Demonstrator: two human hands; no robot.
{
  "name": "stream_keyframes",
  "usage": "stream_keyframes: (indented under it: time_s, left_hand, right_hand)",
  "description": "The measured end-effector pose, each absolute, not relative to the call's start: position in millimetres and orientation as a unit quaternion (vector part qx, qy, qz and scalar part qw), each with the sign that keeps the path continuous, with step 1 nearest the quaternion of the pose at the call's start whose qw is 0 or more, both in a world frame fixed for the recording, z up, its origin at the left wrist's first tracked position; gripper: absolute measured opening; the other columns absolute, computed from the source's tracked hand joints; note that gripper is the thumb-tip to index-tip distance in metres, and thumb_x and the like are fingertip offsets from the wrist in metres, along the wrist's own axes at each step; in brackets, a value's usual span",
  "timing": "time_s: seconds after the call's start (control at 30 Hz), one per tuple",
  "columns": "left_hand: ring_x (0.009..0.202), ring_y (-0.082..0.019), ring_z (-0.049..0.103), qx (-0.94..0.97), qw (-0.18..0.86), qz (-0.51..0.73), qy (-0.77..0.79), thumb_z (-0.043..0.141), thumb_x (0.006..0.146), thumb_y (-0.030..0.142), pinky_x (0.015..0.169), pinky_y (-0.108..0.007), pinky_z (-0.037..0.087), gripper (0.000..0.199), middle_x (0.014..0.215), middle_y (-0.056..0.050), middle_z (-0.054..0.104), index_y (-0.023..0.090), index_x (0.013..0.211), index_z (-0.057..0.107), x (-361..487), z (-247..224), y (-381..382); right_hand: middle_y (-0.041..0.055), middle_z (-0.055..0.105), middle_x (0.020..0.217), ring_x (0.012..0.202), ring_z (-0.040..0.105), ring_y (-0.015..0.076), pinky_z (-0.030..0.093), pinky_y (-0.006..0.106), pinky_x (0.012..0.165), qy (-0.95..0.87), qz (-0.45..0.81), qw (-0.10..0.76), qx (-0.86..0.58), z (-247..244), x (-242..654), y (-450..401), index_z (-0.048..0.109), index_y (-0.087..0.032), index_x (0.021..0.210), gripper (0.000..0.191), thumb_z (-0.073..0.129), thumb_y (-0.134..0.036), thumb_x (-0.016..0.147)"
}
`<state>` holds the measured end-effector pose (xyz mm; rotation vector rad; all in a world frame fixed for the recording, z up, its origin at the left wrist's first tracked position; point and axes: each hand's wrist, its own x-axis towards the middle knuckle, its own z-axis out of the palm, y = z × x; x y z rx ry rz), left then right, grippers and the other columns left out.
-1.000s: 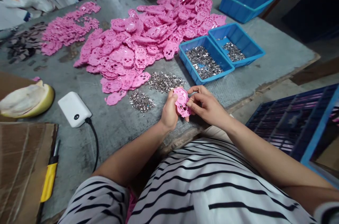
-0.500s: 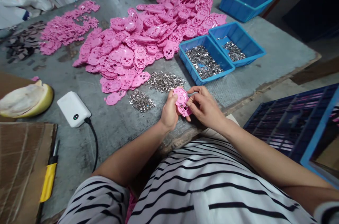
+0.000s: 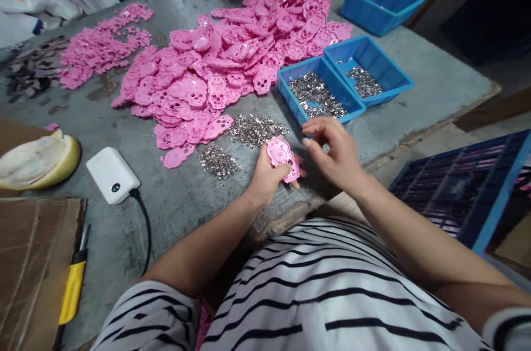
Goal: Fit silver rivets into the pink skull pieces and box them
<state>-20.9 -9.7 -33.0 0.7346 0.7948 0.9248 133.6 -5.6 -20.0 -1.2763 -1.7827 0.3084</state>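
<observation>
My left hand [image 3: 267, 174] is closed around a pink plastic shell [image 3: 280, 152], its thumb pressed on the lower part near the holes. To the right of it, my right hand [image 3: 336, 152] is off the shell, fingers curved and the thumb apart from the index finger. Nothing shows between those fingertips, which are close to the near corner of a blue tray [image 3: 360, 110] of small metal pieces [image 3: 317, 94]. Two loose piles of small shiny metal pieces [image 3: 257, 130] lie on the table just beyond my left hand.
A big heap of pink shells [image 3: 232, 58] covers the table's middle, with smaller pink parts [image 3: 95, 52] and dark flat pieces [image 3: 35, 63] leftward. More blue trays [image 3: 379, 5] stand at right. A white power bank [image 3: 113, 174], a yellow-handled screwdriver [image 3: 72, 290] and fruit peel [image 3: 41, 163] lie left.
My right hand has come off the pink shell and moved right and up towards the blue tray. My left thumb has slid down over the shell's lower part.
</observation>
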Motion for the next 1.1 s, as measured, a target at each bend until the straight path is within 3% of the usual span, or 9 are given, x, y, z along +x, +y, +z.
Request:
stream_keyframes:
  time_s: [0.13,0.3,0.37,0.57,0.77,1.1]
  left_hand:
    - [0.058,-0.018,0.066,0.363,0.755,0.415,0.356,0.061,0.059,0.016,0.038,-0.020,0.045,0.065,0.076,0.003,0.063,0.021,0.117,0.032,-22,-32,-9]
    - [0.056,-0.018,0.065,0.354,0.756,0.419,0.358,0.060,0.058,0.015,0.035,-0.020,0.045,0.063,0.075,0.003,0.064,0.021,0.115,0.034,-21,-32,-9]
    - [0.054,-0.017,0.065,0.349,0.755,0.424,0.359,0.058,0.057,0.014,0.034,-0.020,0.044,0.062,0.075,0.003,0.064,0.021,0.114,0.035,-21,-31,-10]
    - [0.051,-0.017,0.064,0.327,0.768,0.414,0.363,0.052,0.053,0.013,0.032,-0.019,0.044,0.061,0.072,0.003,0.063,0.021,0.110,0.036,-19,-28,-9]
    - [0.050,-0.017,0.064,0.326,0.762,0.418,0.372,0.053,0.051,0.015,0.032,-0.019,0.042,0.062,0.074,0.001,0.064,0.020,0.110,0.036,-18,-25,-9]
    - [0.051,-0.016,0.062,0.324,0.770,0.411,0.366,0.053,0.050,0.015,0.031,-0.019,0.043,0.065,0.073,0.002,0.064,0.020,0.113,0.036,-18,-28,-7]
  right_hand:
    - [0.0060,0.062,0.093,0.075,0.056,0.0173,0.045,0.034,0.071,-0.706,0.031,0.388,-0.591,-6,166,49,0.060,-0.020,0.096,0.013,0.058,-0.024,0.083]
    - [0.0077,0.064,0.075,0.074,0.058,0.0215,0.044,0.032,0.067,-0.737,0.056,0.065,-0.671,-16,185,107,0.068,-0.019,0.074,0.004,0.067,-0.020,0.070]
    - [0.0076,0.065,0.072,0.073,0.059,0.0216,0.043,0.031,0.063,-0.728,0.063,0.012,-0.683,-15,181,110,0.069,-0.020,0.072,0.005,0.065,-0.019,0.071]
    - [0.0077,0.070,0.080,0.071,0.061,0.0212,0.039,0.029,0.056,-0.722,0.053,0.065,-0.687,1,172,93,0.071,-0.021,0.078,0.015,0.058,-0.027,0.079]
    - [0.0079,0.071,0.092,0.079,0.064,0.0232,0.040,0.029,0.060,-0.691,0.030,0.160,-0.704,2,173,90,0.069,-0.021,0.082,0.018,0.051,-0.022,0.079]
    - [0.0091,0.071,0.087,0.077,0.064,0.0255,0.043,0.033,0.063,-0.653,0.012,0.254,-0.713,6,183,91,0.065,-0.022,0.077,0.016,0.049,-0.022,0.077]
